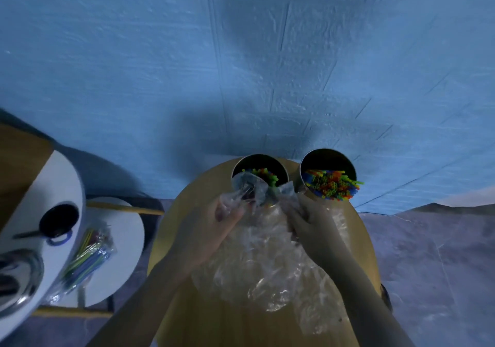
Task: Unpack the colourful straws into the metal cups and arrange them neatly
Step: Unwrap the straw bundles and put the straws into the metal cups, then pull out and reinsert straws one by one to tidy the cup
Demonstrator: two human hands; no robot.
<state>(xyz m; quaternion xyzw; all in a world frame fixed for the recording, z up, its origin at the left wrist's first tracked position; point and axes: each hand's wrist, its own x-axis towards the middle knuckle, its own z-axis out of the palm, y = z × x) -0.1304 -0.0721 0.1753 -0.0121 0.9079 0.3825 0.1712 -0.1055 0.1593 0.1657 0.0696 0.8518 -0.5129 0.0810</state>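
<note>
**While both hands clutch the wrapper, the straws stand in two cups**

As I watch the head view from my remote seat, the left hand point(214, 222) has its fingers curled into a bunched end of the clear plastic wrapper point(267, 266), and that bunch is lifted right against the near lip of the left metal cup point(257, 160). The right hand point(305, 222) is closed on another gathered part of the same film, low between the two cups and close against the wall of the right metal cup point(326, 159). I cannot tell whether it actually touches the metal. The rest of the wrapper lies crumpled and spread on the round wooden table point(174, 226), between and under both forearms.

Both cups stand side by side at the table's far edge, close to the blue wall point(241, 52). A small cluster of straws point(263, 175), mostly green with some red and yellow, sits at the near side of the left cup, partly hidden by the raised film. A much fuller bunch of straws point(332, 184) in red, green, yellow and blue fills the right cup, leaning toward me, with a few tips poking over the right rim.

Off to the left I see a white side table point(61, 175) carrying a dark round object point(59, 219) and a shiny metal bowl point(18, 274). On its lower white shelf point(126, 229) lies a sealed pack of straws point(88, 250). Grey floor point(428, 253) shows to the right.
</note>
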